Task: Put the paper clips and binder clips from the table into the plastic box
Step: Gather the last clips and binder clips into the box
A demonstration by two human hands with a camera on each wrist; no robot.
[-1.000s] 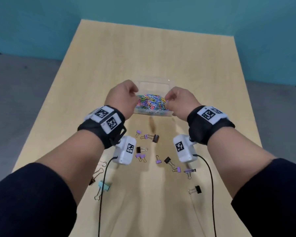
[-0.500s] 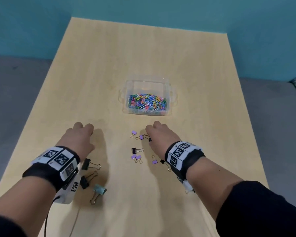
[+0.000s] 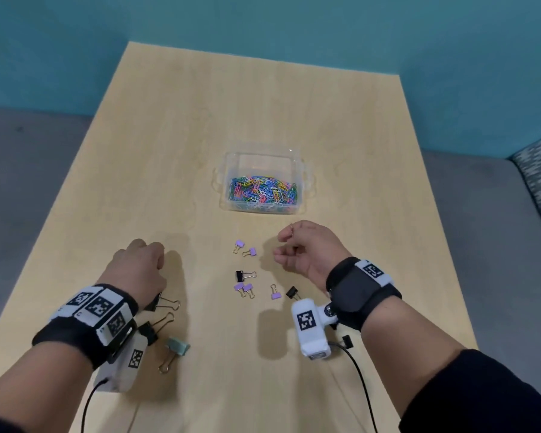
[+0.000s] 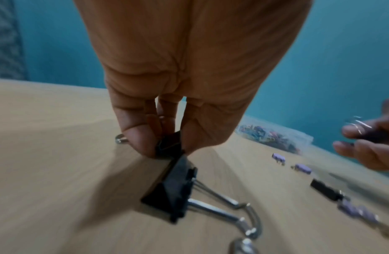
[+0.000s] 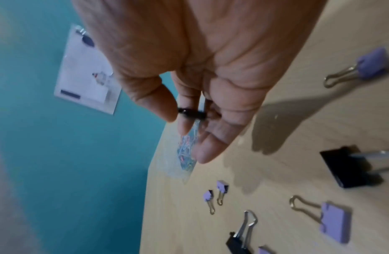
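2 hands (image 3: 138,270) (image 3: 306,251) curl down, each pinching a black binder clip (image 4: 169,146) (image 5: 190,112).

The wooden table (image 3: 175,126) carries a plastic box (image 3: 303,173) (clear) and scattered binder clips (image 3: 245,275).

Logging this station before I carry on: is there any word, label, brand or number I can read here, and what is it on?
No readable text.
Wristbands: square black-and-white code markers only, no letters or digits.
White camera modules: the same kind of marker, no words.
Sheet on the blue wall: print too blurred to read.
Plastic box, binder clips: no label visible.
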